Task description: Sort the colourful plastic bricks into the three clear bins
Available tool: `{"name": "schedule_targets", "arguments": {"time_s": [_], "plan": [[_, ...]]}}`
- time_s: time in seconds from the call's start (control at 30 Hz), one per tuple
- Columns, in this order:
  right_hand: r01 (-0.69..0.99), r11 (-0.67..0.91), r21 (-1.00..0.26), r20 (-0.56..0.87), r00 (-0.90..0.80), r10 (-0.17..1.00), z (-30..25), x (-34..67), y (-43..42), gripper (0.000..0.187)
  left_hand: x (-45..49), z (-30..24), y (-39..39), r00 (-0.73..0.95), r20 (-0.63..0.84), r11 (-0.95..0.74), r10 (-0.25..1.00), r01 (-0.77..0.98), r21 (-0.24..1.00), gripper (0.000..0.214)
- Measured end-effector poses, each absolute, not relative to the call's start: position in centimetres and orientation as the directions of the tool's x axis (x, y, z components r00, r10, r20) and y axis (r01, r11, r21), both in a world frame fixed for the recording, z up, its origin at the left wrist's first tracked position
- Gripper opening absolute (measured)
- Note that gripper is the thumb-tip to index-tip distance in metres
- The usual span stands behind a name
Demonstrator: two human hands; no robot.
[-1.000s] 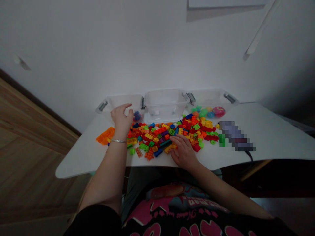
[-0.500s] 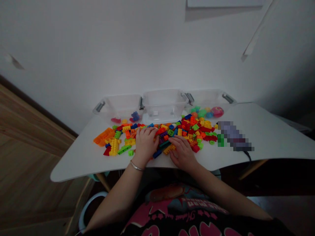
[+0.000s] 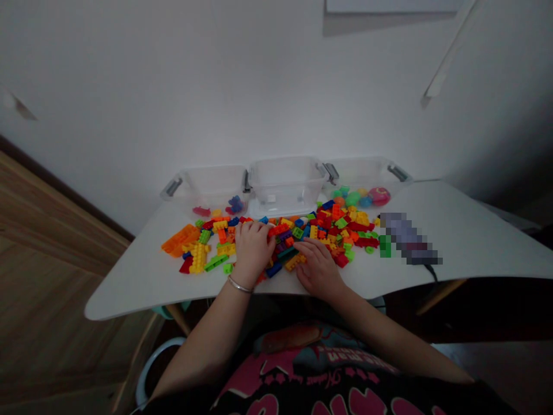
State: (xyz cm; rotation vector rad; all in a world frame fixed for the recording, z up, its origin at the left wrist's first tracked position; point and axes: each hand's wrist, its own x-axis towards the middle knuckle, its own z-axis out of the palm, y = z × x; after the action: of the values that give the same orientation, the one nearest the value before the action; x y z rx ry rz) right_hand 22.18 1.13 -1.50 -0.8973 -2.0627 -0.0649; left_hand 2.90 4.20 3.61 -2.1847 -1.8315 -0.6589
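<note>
My left hand, with a thin bracelet on the wrist, lies palm down on the middle of a spread of colourful plastic building bricks, its fingers curled over them. Whether it grips a brick is hidden. My right hand rests beside it with fingers apart, touching the pile's front edge near a yellow brick. A large orange baseplate piece lies at the pile's left end.
Several clear plastic bins with grey clips stand along the back of the white table. The left bin holds blue and pink bricks; the right bin holds round coloured toys. A pixelated object with a black cable lies at right.
My left hand has come down from beside the left bin onto the middle of the pile. My right hand has barely moved. A pink brick now shows in the left bin.
</note>
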Motion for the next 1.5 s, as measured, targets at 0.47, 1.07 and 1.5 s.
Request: {"name": "schedule_targets", "arguments": {"time_s": [0.47, 1.07, 1.5], "plan": [[0.620, 0.743, -0.252, 0.719, -0.394, 0.573, -1.6, 22.2, 1.1, 0.052, 0.5, 6.1, 6.5, 0.023, 0.512, -0.286, 0.859, 0.850, 0.442, 0.035], [0.627, 0.741, -0.241, 0.695, -0.421, 0.582, -1.0, 22.2, 1.1, 0.032, 1.9, 9.9, 16.9, -0.094, 0.436, -0.226, 0.895, 0.747, 0.625, 0.031], [0.621, 0.746, -0.240, 0.687, -0.435, 0.583, -1.0, 22.2, 1.1, 0.025, 2.8, 9.9, 17.0, -0.070, 0.426, -0.133, 0.902, 0.893, 0.429, 0.037]]}}
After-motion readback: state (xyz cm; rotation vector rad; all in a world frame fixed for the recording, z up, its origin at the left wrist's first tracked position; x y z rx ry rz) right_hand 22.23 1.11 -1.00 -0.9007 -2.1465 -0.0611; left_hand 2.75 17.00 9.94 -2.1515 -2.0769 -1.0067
